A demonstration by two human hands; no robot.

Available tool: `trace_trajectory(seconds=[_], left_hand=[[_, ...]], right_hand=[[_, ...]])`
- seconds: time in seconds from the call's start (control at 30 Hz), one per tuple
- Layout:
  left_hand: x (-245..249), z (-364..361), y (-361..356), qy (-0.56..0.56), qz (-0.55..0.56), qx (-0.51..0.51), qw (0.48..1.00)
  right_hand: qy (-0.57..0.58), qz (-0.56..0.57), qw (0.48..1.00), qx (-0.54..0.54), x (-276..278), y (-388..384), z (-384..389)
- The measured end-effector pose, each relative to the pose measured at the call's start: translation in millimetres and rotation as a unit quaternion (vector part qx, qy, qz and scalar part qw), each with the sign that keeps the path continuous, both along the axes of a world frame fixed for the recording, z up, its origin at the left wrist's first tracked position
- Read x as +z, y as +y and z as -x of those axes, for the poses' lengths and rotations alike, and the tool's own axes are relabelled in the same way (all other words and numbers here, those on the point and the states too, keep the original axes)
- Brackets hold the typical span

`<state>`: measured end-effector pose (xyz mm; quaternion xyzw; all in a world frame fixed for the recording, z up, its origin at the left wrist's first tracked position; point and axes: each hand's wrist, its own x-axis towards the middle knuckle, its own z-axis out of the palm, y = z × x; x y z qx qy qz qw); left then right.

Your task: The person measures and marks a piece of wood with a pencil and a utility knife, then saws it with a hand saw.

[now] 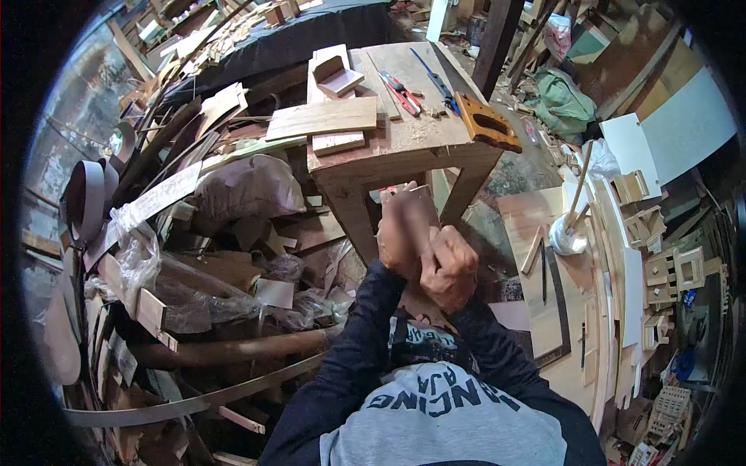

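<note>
In front of my body, my left hand [395, 242] is wrapped round a flat brownish rectangular piece [420, 203], with fingertips showing along its far left edge. The middle of the piece is blurred, so its kind cannot be made out. My right hand [449, 269] is closed at the lower right of the piece, thumb and fingers pinched together. What lies between those fingers is hidden. Just beyond both hands stands a wooden workbench [365, 158].
On the bench lie a handsaw with a wooden handle [488, 124], red-handled pliers [401, 95] and a wooden board [322, 118]. Scrap wood and plastic wrap [214, 291] crowd the left. At right are a plywood sheet [571, 299] and small wooden frames [660, 278].
</note>
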<state>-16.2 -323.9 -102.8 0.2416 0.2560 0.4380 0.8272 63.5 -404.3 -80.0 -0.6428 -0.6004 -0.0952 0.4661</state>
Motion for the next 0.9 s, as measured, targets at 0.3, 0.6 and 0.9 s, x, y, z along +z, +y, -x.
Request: trace_trajectory(seconds=[0.3, 0.6, 0.9], left_hand=[[19.7, 11.4, -11.0, 0.025, -0.056, -0.046, 0.997], [-8.0, 25.5, 1.8, -0.016, -0.038, -0.068, 0.997], [-5.1, 23.5, -0.9, -0.019, -0.014, -0.062, 0.998]], right_hand=[[0.459, 0.084, 0.884, 0.039, 11.9, 13.1, -52.5], [0.784, 0.049, 0.540, 0.302, 6.5, -3.1, -49.4], [0.200, 0.040, 0.978, 0.033, 10.3, 3.5, -23.0]])
